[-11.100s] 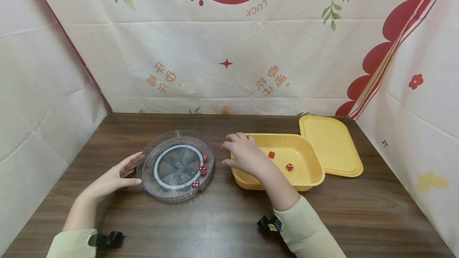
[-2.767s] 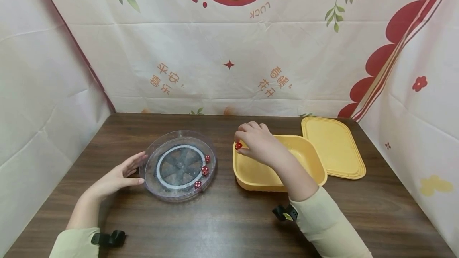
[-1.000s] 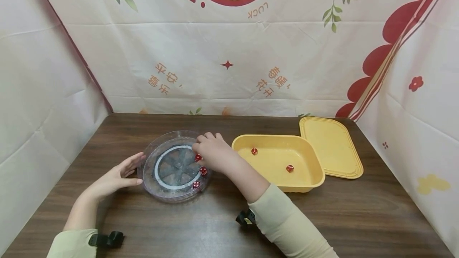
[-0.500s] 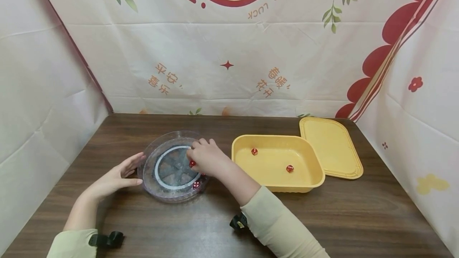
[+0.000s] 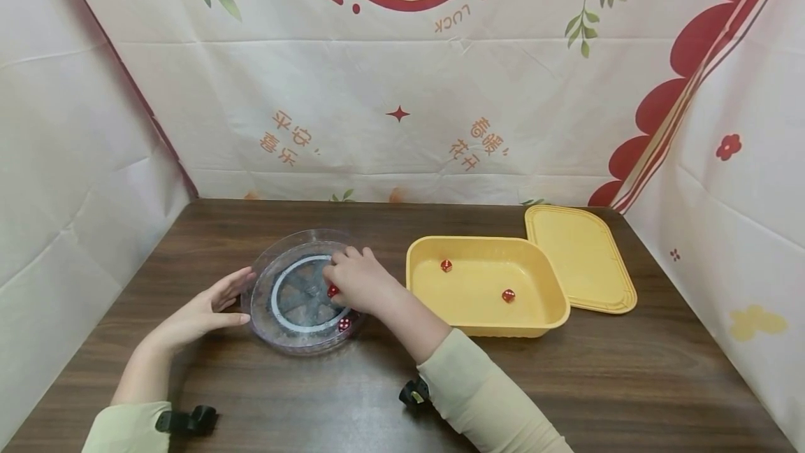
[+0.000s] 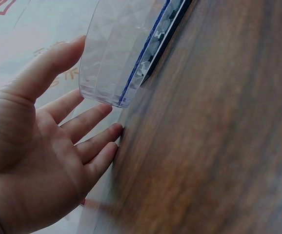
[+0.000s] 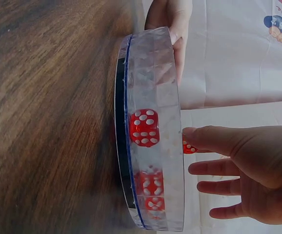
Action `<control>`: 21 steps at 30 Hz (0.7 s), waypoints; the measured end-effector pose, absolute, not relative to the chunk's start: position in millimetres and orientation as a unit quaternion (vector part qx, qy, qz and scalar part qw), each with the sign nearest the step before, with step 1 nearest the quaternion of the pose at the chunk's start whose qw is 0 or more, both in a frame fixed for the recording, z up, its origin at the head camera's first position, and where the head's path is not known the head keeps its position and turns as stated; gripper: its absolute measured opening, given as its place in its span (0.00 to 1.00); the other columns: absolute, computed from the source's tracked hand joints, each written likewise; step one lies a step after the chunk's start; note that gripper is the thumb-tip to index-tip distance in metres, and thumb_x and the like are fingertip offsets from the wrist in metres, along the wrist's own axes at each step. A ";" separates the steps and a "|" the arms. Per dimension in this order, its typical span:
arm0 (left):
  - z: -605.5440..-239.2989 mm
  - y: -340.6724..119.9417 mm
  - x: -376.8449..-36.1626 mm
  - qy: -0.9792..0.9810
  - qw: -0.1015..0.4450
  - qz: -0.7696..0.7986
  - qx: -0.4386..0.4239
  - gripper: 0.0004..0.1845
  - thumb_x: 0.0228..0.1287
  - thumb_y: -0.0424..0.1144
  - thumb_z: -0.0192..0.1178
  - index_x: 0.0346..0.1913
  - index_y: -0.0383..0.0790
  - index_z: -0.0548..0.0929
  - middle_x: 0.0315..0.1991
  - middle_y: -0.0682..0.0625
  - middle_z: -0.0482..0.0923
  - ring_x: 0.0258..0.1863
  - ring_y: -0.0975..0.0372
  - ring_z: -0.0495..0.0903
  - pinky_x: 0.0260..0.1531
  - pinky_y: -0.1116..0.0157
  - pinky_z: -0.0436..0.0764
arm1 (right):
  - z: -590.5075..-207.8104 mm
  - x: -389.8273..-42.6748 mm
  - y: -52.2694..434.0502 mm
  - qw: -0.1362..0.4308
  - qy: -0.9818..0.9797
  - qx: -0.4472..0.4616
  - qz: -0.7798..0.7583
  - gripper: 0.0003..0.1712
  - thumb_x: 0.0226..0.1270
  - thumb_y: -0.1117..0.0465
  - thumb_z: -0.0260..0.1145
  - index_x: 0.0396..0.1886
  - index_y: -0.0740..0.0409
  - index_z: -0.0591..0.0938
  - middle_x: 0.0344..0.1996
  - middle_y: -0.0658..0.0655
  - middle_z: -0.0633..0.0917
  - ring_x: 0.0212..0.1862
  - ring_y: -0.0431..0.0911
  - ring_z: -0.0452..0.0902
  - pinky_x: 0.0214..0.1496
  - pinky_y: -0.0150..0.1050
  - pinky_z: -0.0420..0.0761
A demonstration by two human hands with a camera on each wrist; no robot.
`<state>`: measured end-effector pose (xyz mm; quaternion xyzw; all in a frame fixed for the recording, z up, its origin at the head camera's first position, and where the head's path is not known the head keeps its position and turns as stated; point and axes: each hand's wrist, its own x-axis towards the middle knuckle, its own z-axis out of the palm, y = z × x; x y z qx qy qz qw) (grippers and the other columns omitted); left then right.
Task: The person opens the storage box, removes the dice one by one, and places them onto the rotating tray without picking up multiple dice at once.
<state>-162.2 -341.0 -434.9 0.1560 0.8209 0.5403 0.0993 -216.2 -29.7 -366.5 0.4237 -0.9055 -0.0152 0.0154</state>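
A clear round dish (image 5: 286, 331) with a dark spoked base sits left of centre on the table. My left hand (image 5: 235, 296) lies flat beside it, fingers straight and thumb against its left wall (image 6: 116, 58); the left hand (image 6: 97, 97) holds nothing. Over the dish's middle my right hand (image 5: 333, 282) pinches a red die (image 5: 332, 291). In the right wrist view the held die (image 7: 189, 147) sits under the thumb tip of the right hand (image 7: 190, 156). Other red dice (image 7: 143, 127) lie inside the dish, one (image 5: 344, 324) near its front rim.
A yellow tray (image 5: 553, 296) stands right of the dish, with two red dice (image 5: 446, 265) (image 5: 508, 296) in it. Its yellow lid (image 5: 578, 257) lies flat behind and to the right. Printed cloth walls close off the table's back and sides.
My right hand, holding a die, has gone from the yellow tray's left edge to over the dish and, in the last second, a little further left. The left hand has stayed put.
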 end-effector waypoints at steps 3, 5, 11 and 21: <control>-435.0 -341.3 -162.2 0.820 0.098 0.541 0.158 0.43 0.61 0.32 0.64 0.74 0.33 0.51 0.72 0.34 0.51 0.64 0.77 0.57 0.56 0.82 0.59 | -367.3 -215.7 -30.3 0.014 -0.905 0.424 -0.012 0.12 0.60 0.48 0.70 0.40 0.47 0.82 0.40 0.49 0.77 0.48 0.47 0.69 0.45 0.44 0.68; -435.2 -341.3 -162.3 0.821 0.098 0.540 0.158 0.43 0.61 0.32 0.64 0.74 0.34 0.50 0.72 0.34 0.51 0.64 0.77 0.56 0.56 0.82 0.59 | -367.9 -215.5 -30.4 0.011 -0.905 0.424 -0.010 0.13 0.60 0.48 0.70 0.41 0.47 0.82 0.41 0.49 0.77 0.48 0.47 0.69 0.46 0.44 0.68; -435.0 -341.3 -162.6 0.823 0.100 0.537 0.156 0.43 0.62 0.33 0.64 0.74 0.34 0.50 0.72 0.34 0.51 0.63 0.78 0.56 0.56 0.82 0.59 | -368.3 -214.3 -29.0 0.003 -0.906 0.424 -0.008 0.17 0.61 0.46 0.69 0.46 0.47 0.83 0.44 0.49 0.78 0.50 0.47 0.69 0.48 0.45 0.69; -435.1 -339.8 -162.7 0.820 0.094 0.540 0.167 0.43 0.61 0.32 0.64 0.74 0.32 0.50 0.72 0.32 0.50 0.64 0.78 0.57 0.56 0.82 0.59 | -363.2 -212.8 -25.4 -0.003 -0.906 0.424 -0.002 0.18 0.62 0.46 0.68 0.49 0.47 0.83 0.46 0.49 0.78 0.52 0.48 0.69 0.50 0.45 0.69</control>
